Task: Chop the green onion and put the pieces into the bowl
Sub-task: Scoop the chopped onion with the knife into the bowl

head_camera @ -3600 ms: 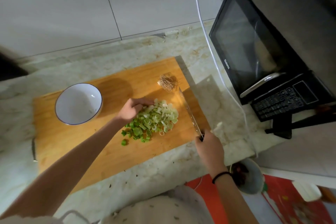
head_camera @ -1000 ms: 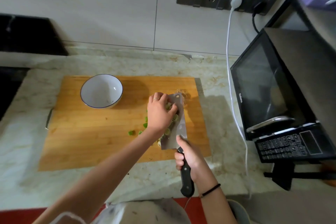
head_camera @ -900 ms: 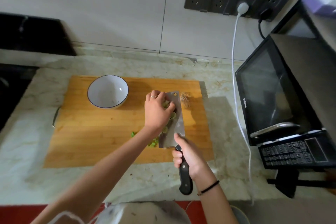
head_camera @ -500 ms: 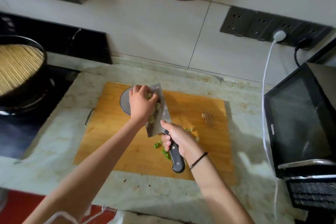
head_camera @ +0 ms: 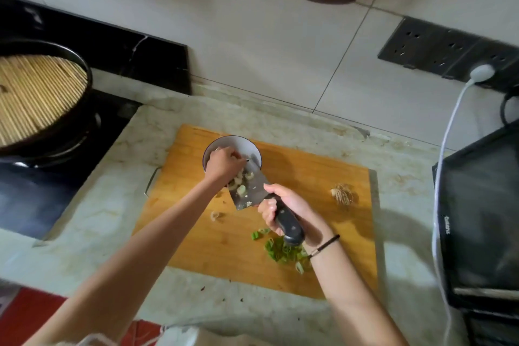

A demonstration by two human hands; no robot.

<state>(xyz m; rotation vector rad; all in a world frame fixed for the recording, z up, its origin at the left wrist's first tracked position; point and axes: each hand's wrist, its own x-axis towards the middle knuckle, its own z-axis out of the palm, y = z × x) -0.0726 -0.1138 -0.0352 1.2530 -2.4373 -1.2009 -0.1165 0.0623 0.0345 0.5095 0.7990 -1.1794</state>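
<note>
Now that the cleaver [head_camera: 247, 191] has reached the bowl [head_camera: 224, 142], the left hand [head_camera: 224, 164] is cupping green onion pieces [head_camera: 240, 181] in, the right hand [head_camera: 280, 205] gripping its handle (stragglers [head_camera: 283, 250] are awaiting another trip).

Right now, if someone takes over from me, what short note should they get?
Left hand: fingers curled over onion pieces on the knife blade, at the bowl rim.
Right hand: grips the knife handle, blade tilted toward the bowl.
Done: onion chopped; one load at the bowl.
Left: push that load in, then move the loose pieces on the cutting board near the right wrist. The root end lies apart.
</note>
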